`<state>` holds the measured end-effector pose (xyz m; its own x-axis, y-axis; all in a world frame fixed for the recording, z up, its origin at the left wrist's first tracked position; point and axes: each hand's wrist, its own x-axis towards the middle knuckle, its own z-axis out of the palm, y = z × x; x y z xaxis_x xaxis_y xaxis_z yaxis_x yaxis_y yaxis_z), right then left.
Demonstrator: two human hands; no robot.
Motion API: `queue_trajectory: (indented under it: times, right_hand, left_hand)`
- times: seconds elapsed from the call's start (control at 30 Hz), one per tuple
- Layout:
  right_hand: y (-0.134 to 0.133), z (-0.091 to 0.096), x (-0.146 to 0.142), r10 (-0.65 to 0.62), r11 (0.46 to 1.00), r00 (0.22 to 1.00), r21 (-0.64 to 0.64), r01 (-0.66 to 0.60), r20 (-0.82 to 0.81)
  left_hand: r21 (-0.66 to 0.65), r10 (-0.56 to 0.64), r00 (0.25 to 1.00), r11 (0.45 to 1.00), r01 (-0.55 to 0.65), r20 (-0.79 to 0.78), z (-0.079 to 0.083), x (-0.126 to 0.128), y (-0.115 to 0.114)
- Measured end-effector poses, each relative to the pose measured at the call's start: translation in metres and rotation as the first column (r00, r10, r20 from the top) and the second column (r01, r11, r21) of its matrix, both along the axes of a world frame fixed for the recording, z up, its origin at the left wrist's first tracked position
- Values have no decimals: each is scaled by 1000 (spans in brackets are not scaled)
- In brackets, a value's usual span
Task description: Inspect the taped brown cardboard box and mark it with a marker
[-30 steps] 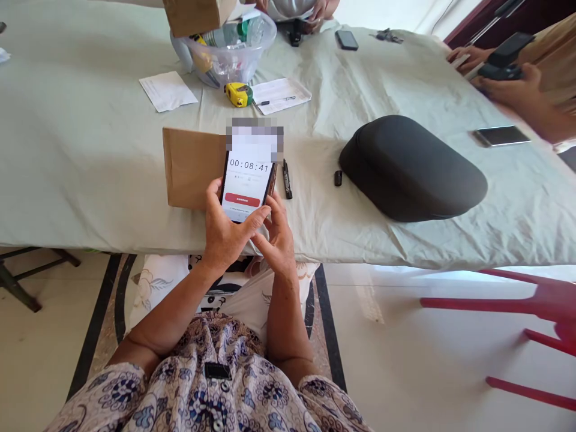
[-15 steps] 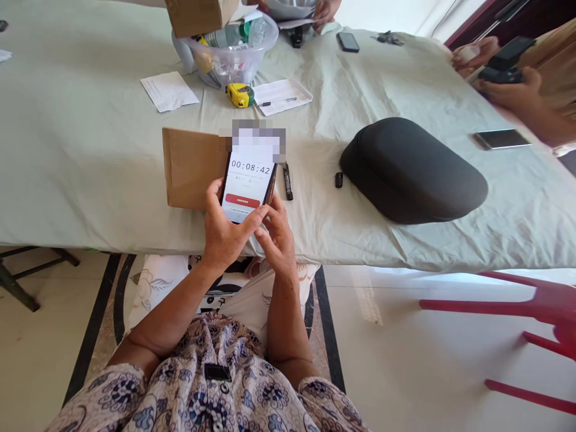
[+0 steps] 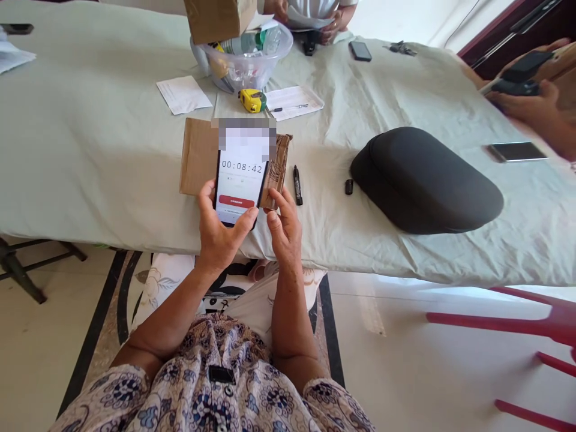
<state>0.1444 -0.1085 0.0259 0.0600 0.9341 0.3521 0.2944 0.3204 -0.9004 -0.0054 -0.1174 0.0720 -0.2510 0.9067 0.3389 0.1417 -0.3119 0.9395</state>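
Note:
My left hand [image 3: 221, 237] is wrapped round a smartphone [image 3: 242, 187], its thumb across the lower right corner. The lit screen reads 00:08:42 above a red button; its top is pixelated. Under and behind the phone lies a brown cardboard box [image 3: 196, 159], its middle hidden. Dark lines or creases mark its right part. My right hand [image 3: 287, 231] is apart from the phone, fingers loosely bent and thumb separate, with fingertips at the box's lower right edge. Whether they press on it I cannot tell. Just right of the box lies an uncapped black marker [image 3: 297, 185].
A marker cap [image 3: 349, 186] lies beside a large dark case [image 3: 427, 180]. Farther back are a yellow tape measure [image 3: 252, 100], papers [image 3: 183, 95], a pen [image 3: 290, 108] and a plastic basket [image 3: 252, 69] of bottles. Other people's hands [image 3: 535, 99] hold a black device at right.
My right hand has come away from the phone to the box's edge. The phone has shifted left, uncovering the box's right part. The camera view has shifted slightly.

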Motion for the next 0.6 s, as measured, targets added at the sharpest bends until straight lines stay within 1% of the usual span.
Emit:
queue_trajectory:
  times: [0.13,0.23,0.37,0.5,0.6]
  right_hand:
    - [6,2,1,-43,999,998,29,42,48]
    - [10,2,-1,-72,997,996,29,71,51]
    - [10,-1,-2,-88,996,996,3,88,14]
    - [8,-9,0,-4,1000,999,-11,4,-42]
    - [7,-9,2,66,998,997,11,-65,-35]
  left_hand:
    - [-34,-24,999,999,26,49,-1,8,-5]
    - [-60,-23,997,998,27,72,0,9,-8]
    - [-31,-10,999,999,12,47,0,6,-8]
    - [-25,-16,1000,1000,15,-4,-4,6,-7]
    - [-30,-33,999,999,33,7,-8,10,-6]
